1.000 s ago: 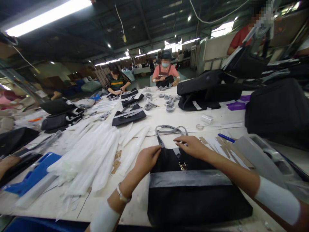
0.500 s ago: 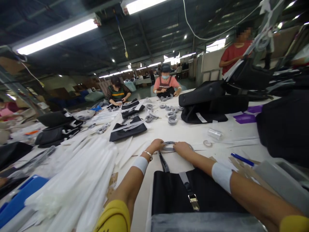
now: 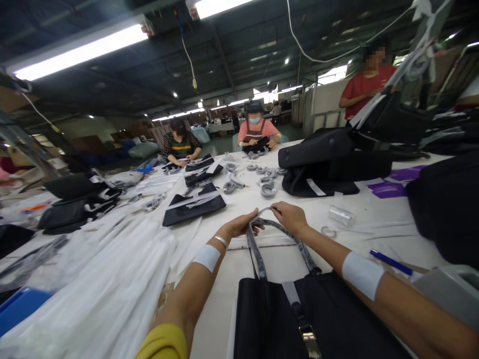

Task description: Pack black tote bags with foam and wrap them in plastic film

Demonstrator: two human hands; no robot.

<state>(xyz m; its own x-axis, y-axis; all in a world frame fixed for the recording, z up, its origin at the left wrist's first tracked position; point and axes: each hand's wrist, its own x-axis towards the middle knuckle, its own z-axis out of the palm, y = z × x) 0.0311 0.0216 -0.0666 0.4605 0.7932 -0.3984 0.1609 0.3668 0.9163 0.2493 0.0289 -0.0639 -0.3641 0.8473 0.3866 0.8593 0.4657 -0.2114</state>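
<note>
A black bag (image 3: 277, 309) with a metal buckle (image 3: 309, 337) lies in front of me at the near edge. Its wrapped handles (image 3: 299, 248) stand up and away from me in a loop. My left hand (image 3: 245, 223) holds the handle at the left of the loop's top, thumb up and fingers curled behind. At the top right, my right hand (image 3: 290, 216) pinches a thin grey strip (image 3: 266, 209) by the handle. Where the strip ends beneath the fingers is hidden.
White plastic sleeves (image 3: 112, 279) are heaped at left. Black bags (image 3: 196, 203), coiled straps (image 3: 268, 190), a clear roll (image 3: 341, 215) and a blue pen (image 3: 391, 262) lie on the table. Two people sit across; another person (image 3: 364, 82) stands back right.
The handles now stand higher in an open loop. My left hand has turned, its thumb pointing up, and my right hand has risen. The bag shows slightly lower in view.
</note>
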